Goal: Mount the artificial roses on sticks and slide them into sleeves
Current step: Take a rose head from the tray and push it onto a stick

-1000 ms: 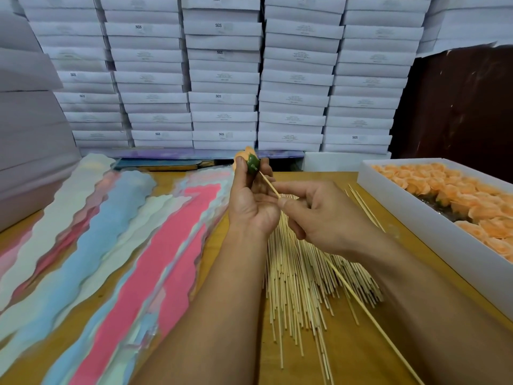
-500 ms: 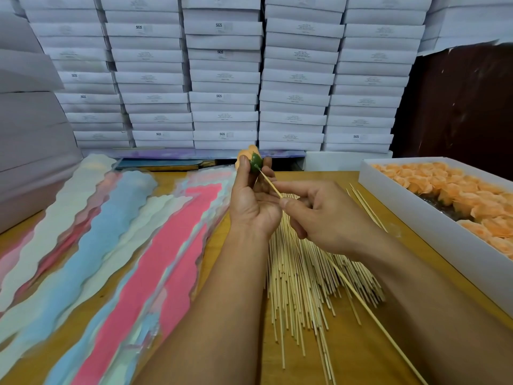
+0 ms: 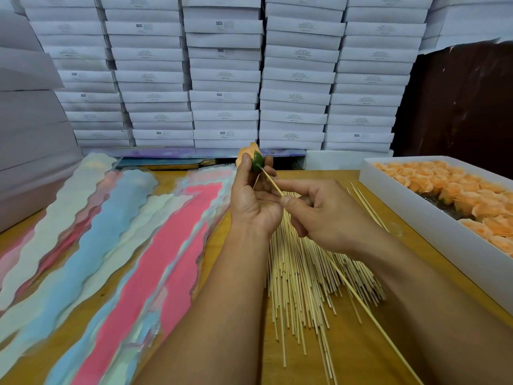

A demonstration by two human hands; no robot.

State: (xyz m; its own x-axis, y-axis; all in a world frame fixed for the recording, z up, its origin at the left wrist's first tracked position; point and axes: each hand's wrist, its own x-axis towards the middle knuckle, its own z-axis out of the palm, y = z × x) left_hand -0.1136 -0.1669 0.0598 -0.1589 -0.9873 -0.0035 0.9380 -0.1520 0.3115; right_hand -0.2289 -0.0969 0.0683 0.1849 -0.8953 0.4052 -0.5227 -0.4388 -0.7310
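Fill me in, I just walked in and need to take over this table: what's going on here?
A person is mounting an artificial rose on a stick. The left hand holds the peach rose up by its green base, while the right hand pinches a stick whose tip meets that base. More sticks lie piled on the table; a white box of roses sits to the right, and coloured sleeves are fanned out on the left, none used yet for this rose.
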